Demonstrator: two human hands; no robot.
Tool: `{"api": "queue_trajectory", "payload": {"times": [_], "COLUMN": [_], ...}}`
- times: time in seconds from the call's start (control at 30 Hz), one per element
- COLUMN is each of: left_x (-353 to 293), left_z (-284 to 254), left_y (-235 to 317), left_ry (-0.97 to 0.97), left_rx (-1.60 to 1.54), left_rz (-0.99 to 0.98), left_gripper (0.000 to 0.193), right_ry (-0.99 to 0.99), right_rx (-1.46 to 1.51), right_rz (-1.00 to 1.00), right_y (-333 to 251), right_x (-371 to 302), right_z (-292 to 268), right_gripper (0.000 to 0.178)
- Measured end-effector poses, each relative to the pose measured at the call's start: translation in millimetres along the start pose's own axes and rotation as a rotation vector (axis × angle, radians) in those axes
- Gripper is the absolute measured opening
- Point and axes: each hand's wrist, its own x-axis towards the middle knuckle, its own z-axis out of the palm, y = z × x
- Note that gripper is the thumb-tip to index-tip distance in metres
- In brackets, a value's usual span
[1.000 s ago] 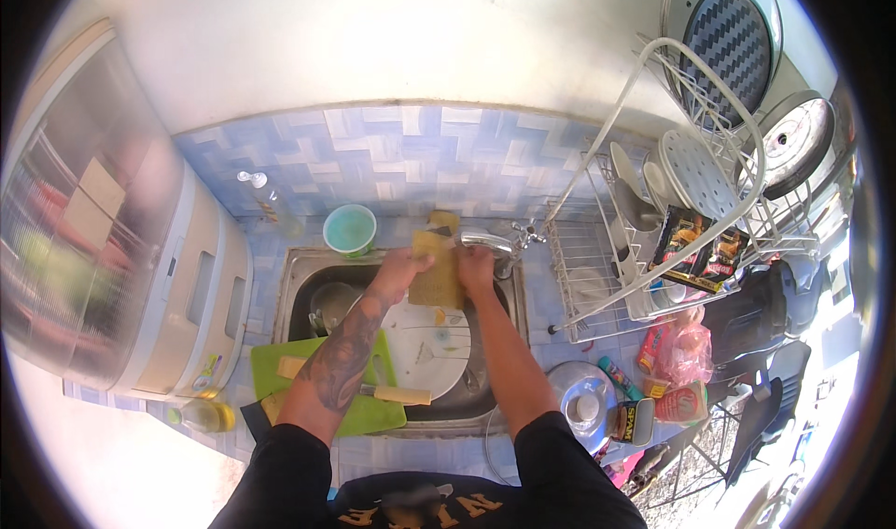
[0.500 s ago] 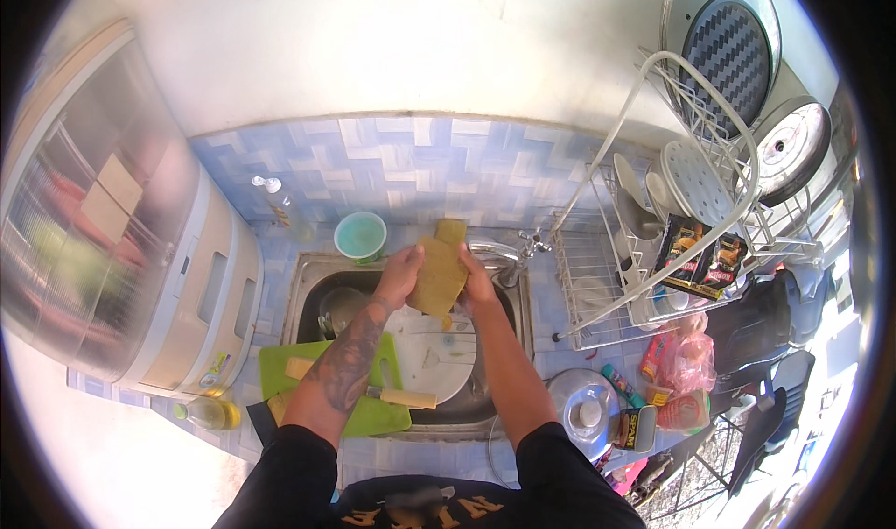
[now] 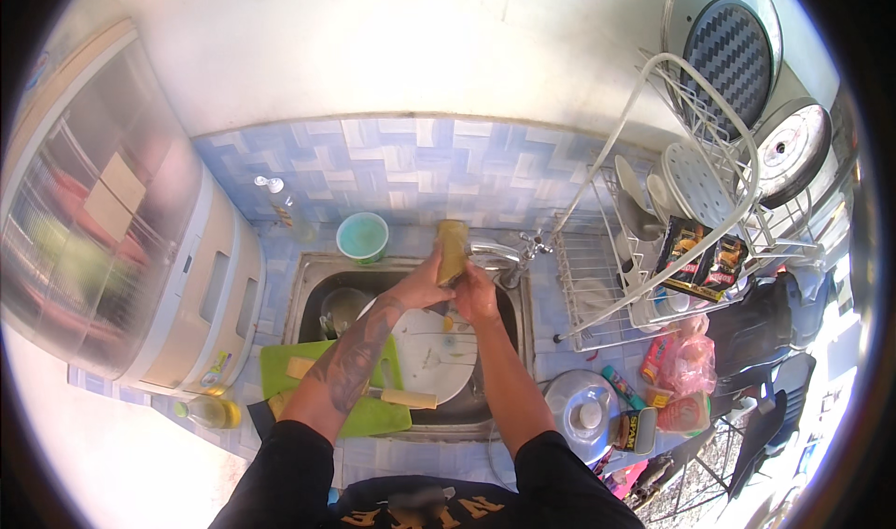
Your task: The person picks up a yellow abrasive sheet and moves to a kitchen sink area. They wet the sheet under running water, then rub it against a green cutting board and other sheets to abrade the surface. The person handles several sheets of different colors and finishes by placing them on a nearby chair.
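Observation:
Over the sink [image 3: 305, 266], my left hand [image 3: 425, 284] and my right hand [image 3: 478, 297] are close together with their fingers closed. Between them is a flat olive-yellow piece [image 3: 453, 253], tilted up near the faucet; whether it is sponge or cloth, I cannot tell. The fingers partly hide its lower end. Below my hands a wet white plate [image 3: 434, 361] lies in the basin, with small food bits on it. A green cutting board [image 3: 369, 422] rests across the basin's near left edge, under my left forearm. On it lies a knife with a pale handle [image 3: 409, 398].
A teal-lined tub [image 3: 362, 238] stands behind the sink, left of the faucet [image 3: 504, 253]. A wire dish rack [image 3: 597, 314] fills the right side. A clear domed lid [image 3: 581, 412] and a can [image 3: 637, 430] sit near right. An oil bottle [image 3: 213, 412] stands left.
The olive-yellow piece, broad and facing me before, now shows a much narrower face. My left hand has moved right, closer to my right hand.

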Motion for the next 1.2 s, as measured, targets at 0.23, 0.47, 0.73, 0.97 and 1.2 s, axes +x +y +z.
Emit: {"api": "queue_trajectory", "payload": {"times": [0.23,0.47,0.73,0.97,1.2], "left_x": [0,-13,-65,-77,-61], "left_z": [-9,12,-28,-137,-135], "left_y": [-11,-28,-45,-1,-1], "left_ry": [-0.007,0.058,0.705,0.974,0.994], "left_rx": [-0.820,-1.126,-0.485,0.198,-0.581], "left_rz": [-0.343,-0.292,-0.352,0.145,0.127], "left_gripper": [0.042,0.041,0.024,0.031,0.040], "right_ry": [0.186,0.131,0.027,-0.257,-0.562], "right_rx": [-0.443,-0.975,-1.358,-2.092,-2.191], "right_rz": [-0.165,-0.306,-0.025,-0.107,-0.349], "right_y": [-11,15,-27,-28,97], "right_x": [7,-12,-37,-5,94], "right_z": [-52,33,2,82,94], "right_gripper": [0.049,0.032,0.031,0.070,0.066]}}
